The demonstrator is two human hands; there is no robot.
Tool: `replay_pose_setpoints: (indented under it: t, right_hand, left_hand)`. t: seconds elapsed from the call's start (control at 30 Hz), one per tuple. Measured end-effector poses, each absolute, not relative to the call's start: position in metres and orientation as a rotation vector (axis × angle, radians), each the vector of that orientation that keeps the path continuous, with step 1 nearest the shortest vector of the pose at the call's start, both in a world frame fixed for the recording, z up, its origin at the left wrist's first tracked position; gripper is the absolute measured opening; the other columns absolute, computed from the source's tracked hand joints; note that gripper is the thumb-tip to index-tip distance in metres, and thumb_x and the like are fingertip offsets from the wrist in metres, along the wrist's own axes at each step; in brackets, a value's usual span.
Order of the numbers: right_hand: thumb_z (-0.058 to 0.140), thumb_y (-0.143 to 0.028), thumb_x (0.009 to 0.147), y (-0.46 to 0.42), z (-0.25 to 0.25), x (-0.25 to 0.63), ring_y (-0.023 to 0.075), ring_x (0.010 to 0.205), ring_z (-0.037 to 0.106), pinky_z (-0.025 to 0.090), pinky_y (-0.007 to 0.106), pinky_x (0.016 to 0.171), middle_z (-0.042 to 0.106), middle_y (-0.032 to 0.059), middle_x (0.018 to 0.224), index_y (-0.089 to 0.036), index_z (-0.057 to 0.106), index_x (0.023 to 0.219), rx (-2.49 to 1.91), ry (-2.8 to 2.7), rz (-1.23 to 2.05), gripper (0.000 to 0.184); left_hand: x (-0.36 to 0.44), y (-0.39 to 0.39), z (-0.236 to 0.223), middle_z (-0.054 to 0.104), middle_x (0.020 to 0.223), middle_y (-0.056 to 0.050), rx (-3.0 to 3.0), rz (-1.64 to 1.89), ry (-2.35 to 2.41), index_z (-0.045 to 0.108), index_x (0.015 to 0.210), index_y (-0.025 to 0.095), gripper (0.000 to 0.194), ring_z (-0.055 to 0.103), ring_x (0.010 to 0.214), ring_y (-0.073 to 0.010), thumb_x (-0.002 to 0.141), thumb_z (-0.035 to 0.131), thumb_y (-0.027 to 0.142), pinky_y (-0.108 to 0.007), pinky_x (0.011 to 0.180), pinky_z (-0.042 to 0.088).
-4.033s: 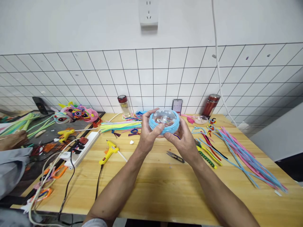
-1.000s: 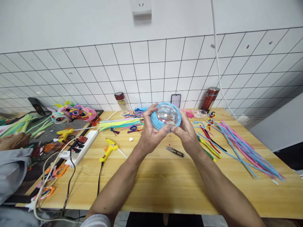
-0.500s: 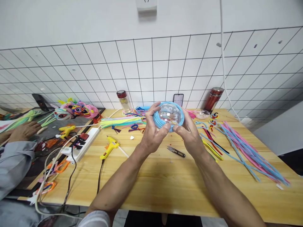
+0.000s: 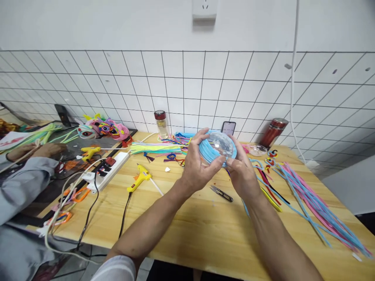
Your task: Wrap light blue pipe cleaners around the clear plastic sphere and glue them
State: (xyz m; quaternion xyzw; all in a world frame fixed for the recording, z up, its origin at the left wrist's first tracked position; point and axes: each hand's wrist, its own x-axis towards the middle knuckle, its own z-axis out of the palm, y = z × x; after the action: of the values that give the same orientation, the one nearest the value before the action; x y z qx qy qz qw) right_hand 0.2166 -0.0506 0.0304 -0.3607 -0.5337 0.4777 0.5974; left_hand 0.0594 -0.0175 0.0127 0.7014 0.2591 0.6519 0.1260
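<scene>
A clear plastic dome (image 4: 218, 145) is held up above the table between my hands, its side wrapped in rows of light blue pipe cleaner (image 4: 208, 150). My left hand (image 4: 197, 164) grips its left side, thumb pressed on the blue rows at the front. On the opposite side, my right hand (image 4: 241, 168) closes around the rim with its thumb near the left thumb. A blue strand hangs below my right hand. Under the hands, small thread snips (image 4: 222, 193) lie on the wooden table. A yellow glue gun (image 4: 141, 177) rests to the left.
Blue and pink pipe cleaners (image 4: 316, 203) lie at right. Beyond are a phone (image 4: 228, 128), a glass bottle (image 4: 162, 125), a red flask (image 4: 272, 132) and another clear plastic piece (image 4: 258, 150). A power strip (image 4: 113, 171) with cables sits left, near a co-worker's sleeve (image 4: 26, 183).
The dome has tilted in my hands, showing more of the blue rows on its left side. The whole view has shifted a little. The co-worker's hands have moved.
</scene>
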Motion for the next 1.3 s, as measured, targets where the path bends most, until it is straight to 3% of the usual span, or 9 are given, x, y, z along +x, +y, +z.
replay_pose_setpoints:
  t: [0.23,0.43,0.6,0.7,1.0,1.3]
  right_hand:
    - [0.072,-0.039,0.089,-0.049,0.027,0.216,0.0322,0.162,0.047,0.038,0.058,0.136,0.053,0.0056,0.173,-0.031,0.044,0.166,-0.832,-1.240,1.068,0.083]
    - [0.076,-0.046,0.090,-0.051,0.029,0.214,0.0339,0.160,0.050,0.043,0.056,0.134,0.052,0.0065,0.173,-0.032,0.044,0.168,-0.835,-1.266,1.035,0.086]
    - [0.083,-0.050,0.087,-0.054,0.034,0.214,0.0337,0.165,0.043,0.038,0.056,0.137,0.051,0.0084,0.175,-0.030,0.040,0.171,-0.776,-1.255,1.103,0.096]
    - [0.083,-0.049,0.088,-0.055,0.035,0.214,0.0329,0.167,0.041,0.037,0.055,0.138,0.047,0.0075,0.178,-0.030,0.042,0.169,-0.742,-1.232,1.116,0.093]
    - [0.082,-0.053,0.090,-0.059,0.034,0.209,0.0371,0.165,0.043,0.049,0.057,0.129,0.060,0.0089,0.167,-0.030,0.042,0.169,-0.780,-1.280,1.072,0.091]
    - [0.081,-0.049,0.092,-0.060,0.035,0.208,0.0360,0.159,0.051,0.048,0.057,0.130,0.073,0.0104,0.147,-0.027,0.046,0.166,-0.786,-1.256,1.045,0.085]
  left_hand:
    - [0.058,-0.014,0.012,0.056,0.158,-0.018,2.068,1.885,0.713,0.043,0.150,0.027,0.060,0.056,0.152,-0.0316,0.102,0.072,0.051,-0.056,0.125,0.048]
    - [0.059,-0.012,0.007,0.053,0.160,-0.016,1.977,1.847,0.714,0.045,0.146,0.027,0.063,0.054,0.152,-0.0329,0.098,0.075,0.056,-0.056,0.126,0.047]
    - [0.057,-0.012,0.010,0.055,0.157,-0.014,1.802,1.835,0.728,0.049,0.145,0.029,0.062,0.058,0.146,-0.0319,0.097,0.076,0.058,-0.055,0.122,0.051]
    - [0.056,-0.013,0.013,0.057,0.153,-0.012,1.726,1.809,0.746,0.051,0.144,0.029,0.062,0.060,0.142,-0.0319,0.096,0.076,0.061,-0.054,0.119,0.054]
    - [0.059,-0.012,0.006,0.054,0.158,-0.012,1.777,1.831,0.759,0.048,0.147,0.030,0.067,0.059,0.144,-0.0309,0.096,0.074,0.063,-0.050,0.118,0.053]
    - [0.059,-0.010,0.005,0.055,0.156,-0.013,1.818,1.855,0.727,0.048,0.144,0.029,0.064,0.059,0.146,-0.0311,0.096,0.075,0.062,-0.051,0.120,0.052]
